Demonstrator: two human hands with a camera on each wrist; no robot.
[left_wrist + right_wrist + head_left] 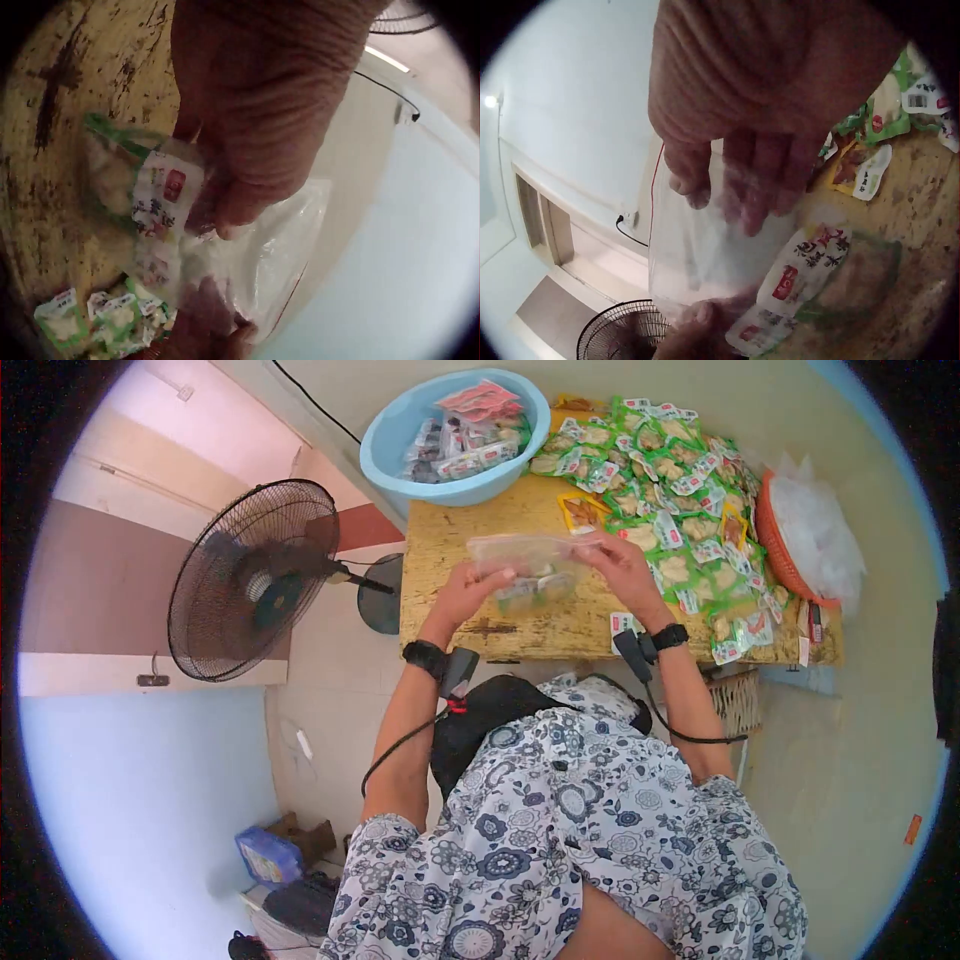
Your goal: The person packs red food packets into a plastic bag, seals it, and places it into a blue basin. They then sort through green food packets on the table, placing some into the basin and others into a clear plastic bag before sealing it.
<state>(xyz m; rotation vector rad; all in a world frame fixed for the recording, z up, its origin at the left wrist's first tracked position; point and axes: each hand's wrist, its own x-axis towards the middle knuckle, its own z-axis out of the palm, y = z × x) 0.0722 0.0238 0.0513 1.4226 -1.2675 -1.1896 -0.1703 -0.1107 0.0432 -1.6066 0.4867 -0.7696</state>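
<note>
A clear zip-top plastic bag (530, 547) is held up over the near part of the wooden table. My left hand (468, 596) grips its left side, the thumb lying across the front. My right hand (625, 573) pinches the upper right corner; in the right wrist view its fingers (761, 180) show through the clear film, with the thumb on the other side. Low in the bag sit small green-and-white snack packets (161, 202), which have pale contents and printed labels.
A heap of similar packets (690, 490) covers the table's (440, 540) right side. At the back left stands a blue basin (375, 450) with more packs. An orange basket (775, 540) of clear bags is at the right edge. A black fan (255, 580) stands left.
</note>
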